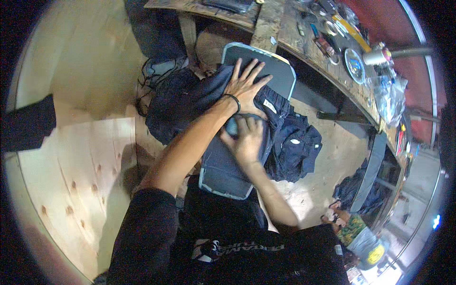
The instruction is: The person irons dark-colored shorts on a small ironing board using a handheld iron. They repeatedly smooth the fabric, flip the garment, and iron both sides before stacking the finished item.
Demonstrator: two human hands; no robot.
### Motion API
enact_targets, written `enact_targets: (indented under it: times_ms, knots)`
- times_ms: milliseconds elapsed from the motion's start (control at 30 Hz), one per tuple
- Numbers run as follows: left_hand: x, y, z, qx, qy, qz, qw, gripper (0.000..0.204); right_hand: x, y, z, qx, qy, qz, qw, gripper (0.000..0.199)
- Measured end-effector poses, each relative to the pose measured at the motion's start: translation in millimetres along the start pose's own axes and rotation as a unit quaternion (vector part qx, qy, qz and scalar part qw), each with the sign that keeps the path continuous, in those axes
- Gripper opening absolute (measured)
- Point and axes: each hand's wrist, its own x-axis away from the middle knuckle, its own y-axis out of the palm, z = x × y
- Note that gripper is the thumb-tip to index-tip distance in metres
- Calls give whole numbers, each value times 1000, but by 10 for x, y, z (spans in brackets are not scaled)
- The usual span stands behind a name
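1. Fabric first: I see a dark navy garment (209, 102) draped over a grey padded board (266, 71), probably so the cloth lies flat and taut.
2. My left hand (247, 85) lies open, fingers spread, pinning the garment to the board.
3. My right hand (248, 140) curls around a small dark object (232, 126), pressed against the cloth.
4. That object is mostly hidden and blurred; I cannot identify it.
5. Workbench (332, 71) clutter is unreadable.

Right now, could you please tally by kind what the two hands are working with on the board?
Hands: 2, the left hand flat, the right hand gripping
Padded grey pressing board: 1
Dark navy garment over it: 1
Small dark tool under the right hand: 1
Total: 5
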Motion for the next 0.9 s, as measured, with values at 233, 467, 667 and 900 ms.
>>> enact_targets:
  times_ms: [233,467,667,900]
  knots:
    - [389,-189,369,-88,-61,90,990,122,102,-331,-38,-120,-82,-39,989,58]
    - [1998,477,726,204,-375,178,887,78,-405,-300,1028,-43,7,181,983,87]
    - [3894,866,858,265,-378,-154,873,58,612,446,-183,-10,-33,147,989,88]
    - [3094,278,67,216,-288,259,896,40,-872,460,-841,-188,-21,117,975,81]
